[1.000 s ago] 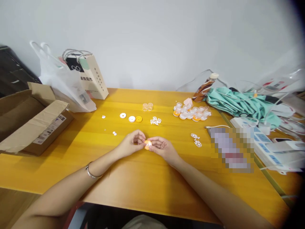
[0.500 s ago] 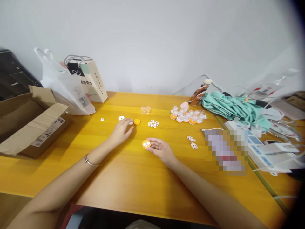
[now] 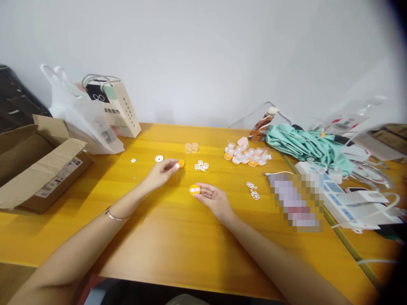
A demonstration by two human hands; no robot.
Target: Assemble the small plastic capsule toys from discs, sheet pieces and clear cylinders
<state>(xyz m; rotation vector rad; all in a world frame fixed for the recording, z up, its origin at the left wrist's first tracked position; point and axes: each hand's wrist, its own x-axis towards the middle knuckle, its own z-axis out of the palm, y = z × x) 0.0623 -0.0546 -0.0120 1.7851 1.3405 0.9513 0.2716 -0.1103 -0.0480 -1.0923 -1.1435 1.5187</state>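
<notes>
My left hand [image 3: 160,173] pinches a small orange disc [image 3: 181,163] between thumb and fingers. Closer to me, my right hand [image 3: 216,200] grips the edge of a round orange part [image 3: 194,189] with white pieces set in it. Left of my left hand lies a white ring [image 3: 159,159], and farther left a small white piece [image 3: 133,160]. White gear-patterned pieces [image 3: 201,165] lie in a group just right of the disc. Behind them stand two clear round cups [image 3: 191,148]. Two more white patterned pieces [image 3: 253,191] rest beyond my right hand.
Clear and orange capsule-like parts [image 3: 244,156] cluster at the back right, before a brown drink bottle [image 3: 263,125]. Green cloth [image 3: 299,142] and a white power strip [image 3: 337,197] with cables occupy the right side. A cardboard box [image 3: 60,178], plastic bag [image 3: 85,123] and paper bag [image 3: 122,110] stand left.
My left hand has closed on the orange disc, which now sits tilted in its fingers. My right hand still grips the round orange part, which is turned slightly. The view has shifted a little.
</notes>
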